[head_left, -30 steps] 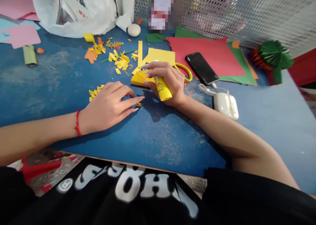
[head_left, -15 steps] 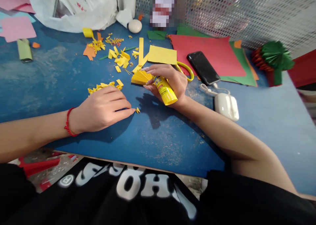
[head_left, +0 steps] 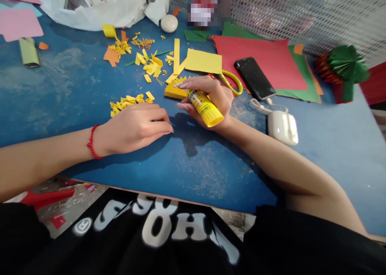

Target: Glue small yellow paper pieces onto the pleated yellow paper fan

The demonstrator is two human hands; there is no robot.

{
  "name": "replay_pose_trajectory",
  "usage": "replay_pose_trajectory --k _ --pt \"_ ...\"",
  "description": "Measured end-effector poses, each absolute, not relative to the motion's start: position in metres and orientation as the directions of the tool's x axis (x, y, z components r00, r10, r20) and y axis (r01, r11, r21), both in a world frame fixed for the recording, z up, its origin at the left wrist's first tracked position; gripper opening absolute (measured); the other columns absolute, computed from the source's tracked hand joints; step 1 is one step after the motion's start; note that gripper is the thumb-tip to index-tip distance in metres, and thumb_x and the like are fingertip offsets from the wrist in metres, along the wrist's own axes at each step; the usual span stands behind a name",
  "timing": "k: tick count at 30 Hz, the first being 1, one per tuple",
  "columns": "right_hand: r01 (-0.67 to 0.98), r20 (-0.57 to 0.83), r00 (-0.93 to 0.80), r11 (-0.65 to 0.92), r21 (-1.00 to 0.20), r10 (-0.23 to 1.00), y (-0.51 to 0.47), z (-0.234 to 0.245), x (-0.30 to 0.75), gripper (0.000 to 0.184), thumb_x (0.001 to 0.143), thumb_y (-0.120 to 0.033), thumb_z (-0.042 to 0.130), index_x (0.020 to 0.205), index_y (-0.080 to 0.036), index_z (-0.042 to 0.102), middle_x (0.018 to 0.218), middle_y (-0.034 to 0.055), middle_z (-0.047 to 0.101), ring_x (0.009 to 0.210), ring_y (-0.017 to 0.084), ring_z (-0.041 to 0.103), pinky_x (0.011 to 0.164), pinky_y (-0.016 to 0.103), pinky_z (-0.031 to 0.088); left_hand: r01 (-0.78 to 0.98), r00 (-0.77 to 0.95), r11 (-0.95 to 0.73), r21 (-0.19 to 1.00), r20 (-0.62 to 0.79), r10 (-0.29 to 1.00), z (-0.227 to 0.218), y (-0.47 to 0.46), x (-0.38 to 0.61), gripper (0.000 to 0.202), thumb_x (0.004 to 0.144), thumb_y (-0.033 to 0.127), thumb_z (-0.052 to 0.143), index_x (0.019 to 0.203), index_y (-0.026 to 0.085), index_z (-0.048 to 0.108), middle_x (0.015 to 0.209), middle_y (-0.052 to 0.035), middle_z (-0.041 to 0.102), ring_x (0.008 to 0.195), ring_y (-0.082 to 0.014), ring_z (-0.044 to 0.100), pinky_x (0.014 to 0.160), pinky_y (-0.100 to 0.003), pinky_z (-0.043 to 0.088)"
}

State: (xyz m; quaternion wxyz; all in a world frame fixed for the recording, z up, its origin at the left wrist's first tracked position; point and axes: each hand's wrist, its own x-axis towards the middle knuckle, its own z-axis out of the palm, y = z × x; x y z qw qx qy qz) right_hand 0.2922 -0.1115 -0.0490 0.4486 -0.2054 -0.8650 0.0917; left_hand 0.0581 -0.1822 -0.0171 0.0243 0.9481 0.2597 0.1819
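Glue stick: yellow tube (head_left: 205,106), right of centre on the worktop (head_left: 193,178), tilted in the right hand (head_left: 212,94); far end hidden by the fingers, so cap cannot be told.
Right hand: clamped around the tube, its fingertips just beside the pleated yellow paper.
Left hand (head_left: 140,126): low over the worktop, thumb and fingers drawn together; whether a scrap is pinched between them cannot be told.
Pleated yellow paper (head_left: 175,91): one folded piece, just far of the gap between the hands, partly covered by the right fingers.
Zigzag yellow pieces (head_left: 126,102): one cluster, just far of the left hand.
Yellow offcuts (head_left: 152,66): loose, farther off, left of the yellow strips (head_left: 176,54).
Yellow card (head_left: 203,61): one flat rectangle, far of the right hand.
Scissors (head_left: 237,82): laid down, handles showing, just right of the right hand.
Green-and-orange paper piece (head_left: 343,68): pleated, far right, seemingly made up.
Work done, as judged: yellow strips cut, small pieces folded, one pleated length formed.
Work left, as judged: clustered pieces seem loose and unglued; yellow card is unfolded.
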Motion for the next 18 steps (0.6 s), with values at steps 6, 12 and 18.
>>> replay_pose_trajectory --k 6,12,18 --pt "0.301 0.732 -0.519 0.896 -0.327 0.442 -0.120 -0.041 0.290 0.029 0.094 -0.045 0.062 0.115 -0.026 0.054 0.110 0.0049 0.073 0.105 0.017 0.070 0.091 0.030 0.060 0.506 0.769 -0.847 0.161 0.361 0.528 -0.017 -0.181 0.055 0.026 0.101 0.025 0.045 0.102 0.027 0.071 0.097 -0.0042 0.072 0.089 -0.0212 0.068 0.079 -0.035 0.052" --pt "0.256 0.781 -0.461 0.906 -0.337 0.421 -0.119 -0.045 0.287 0.031 0.092 -0.044 0.065 0.116 -0.026 0.056 0.106 0.0015 0.072 0.100 0.019 0.071 0.090 0.031 0.059 0.465 0.780 -0.876 0.128 0.408 0.474 -0.020 -0.178 0.056 0.023 0.102 0.024 0.047 0.102 0.022 0.069 0.095 -0.0053 0.072 0.087 -0.0208 0.068 0.078 -0.034 0.052" --pt "0.215 0.740 -0.489 0.886 -0.410 0.461 -0.114 -0.052 0.286 0.042 0.092 -0.054 0.061 0.119 -0.023 0.053 0.110 0.0041 0.070 0.100 0.020 0.071 0.088 0.036 0.060 0.374 0.833 -0.922 0.100 0.402 0.381 -0.015 -0.178 0.051 0.019 0.100 0.020 0.049 0.097 0.022 0.068 0.098 -0.0056 0.073 0.085 -0.0205 0.067 0.075 -0.034 0.050"
